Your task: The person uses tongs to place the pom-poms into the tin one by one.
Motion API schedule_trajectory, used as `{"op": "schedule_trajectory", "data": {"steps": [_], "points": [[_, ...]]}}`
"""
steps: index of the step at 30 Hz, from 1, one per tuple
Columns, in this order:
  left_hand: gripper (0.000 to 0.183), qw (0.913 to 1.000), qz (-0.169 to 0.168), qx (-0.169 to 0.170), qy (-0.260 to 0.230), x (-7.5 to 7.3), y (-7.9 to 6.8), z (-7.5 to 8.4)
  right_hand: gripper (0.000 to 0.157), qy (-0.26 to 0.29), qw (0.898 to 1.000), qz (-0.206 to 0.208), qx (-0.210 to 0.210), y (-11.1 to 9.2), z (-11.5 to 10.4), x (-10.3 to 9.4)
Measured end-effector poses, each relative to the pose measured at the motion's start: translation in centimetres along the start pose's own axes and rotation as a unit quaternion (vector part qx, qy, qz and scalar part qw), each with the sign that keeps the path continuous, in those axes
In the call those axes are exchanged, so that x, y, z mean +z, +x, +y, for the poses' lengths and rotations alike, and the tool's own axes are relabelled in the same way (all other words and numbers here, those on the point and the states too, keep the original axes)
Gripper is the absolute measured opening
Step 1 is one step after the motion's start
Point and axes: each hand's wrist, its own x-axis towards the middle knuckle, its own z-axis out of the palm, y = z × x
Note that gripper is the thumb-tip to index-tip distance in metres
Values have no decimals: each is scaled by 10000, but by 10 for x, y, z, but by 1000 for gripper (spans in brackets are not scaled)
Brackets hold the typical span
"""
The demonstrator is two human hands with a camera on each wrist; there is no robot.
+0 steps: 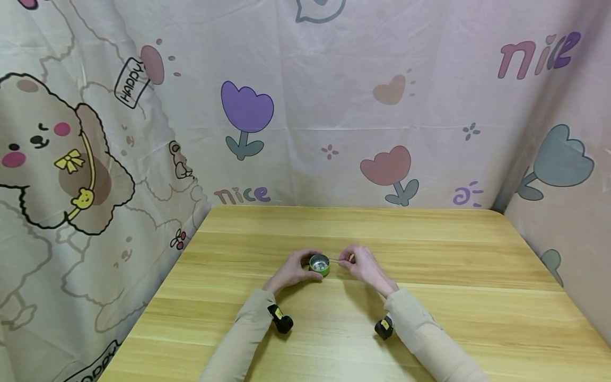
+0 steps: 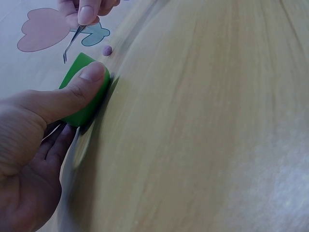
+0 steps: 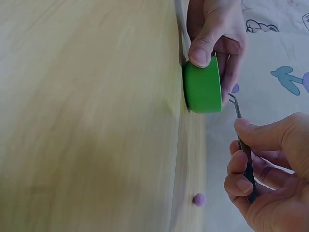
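Note:
A small green cup (image 1: 320,264) stands on the wooden table, its shiny inside showing in the head view. My left hand (image 1: 295,269) grips it by the side, the thumb (image 2: 91,72) pressed on the near wall and the fingers behind. In my right hand (image 1: 365,265) I hold dark bent-tip tweezers (image 3: 248,164), pinched between thumb and fingers. Their slightly parted tips (image 3: 232,98) are beside the cup's rim, with nothing between them. A small purple ball (image 3: 199,199) lies on the table near my right hand, also visible beyond the cup in the left wrist view.
The wooden table (image 1: 305,228) reaches back to a printed cloth (image 1: 315,106) that hangs behind and along both sides. A black wrist camera (image 1: 281,321) is strapped to the left sleeve, and another wrist camera (image 1: 384,327) to the right.

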Motion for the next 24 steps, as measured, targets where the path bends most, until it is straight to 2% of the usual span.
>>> {"op": "schedule_trajectory", "data": {"steps": [5, 10, 20, 24], "points": [[68, 10000, 28, -35, 55, 0, -1, 1, 4, 170, 9996, 67, 229, -2, 3, -2], [68, 10000, 26, -71, 65, 1, -1, 2, 4, 229, 9988, 230, 362, -4, 16, -8], [69, 9999, 48, -143, -28, 0, -1, 0, 7, -205, 9955, 644, 663, -5, 49, -30], [69, 9999, 26, -118, -18, 0, -1, 1, 6, -396, 9942, 756, 651, -4, 58, -35]]}}
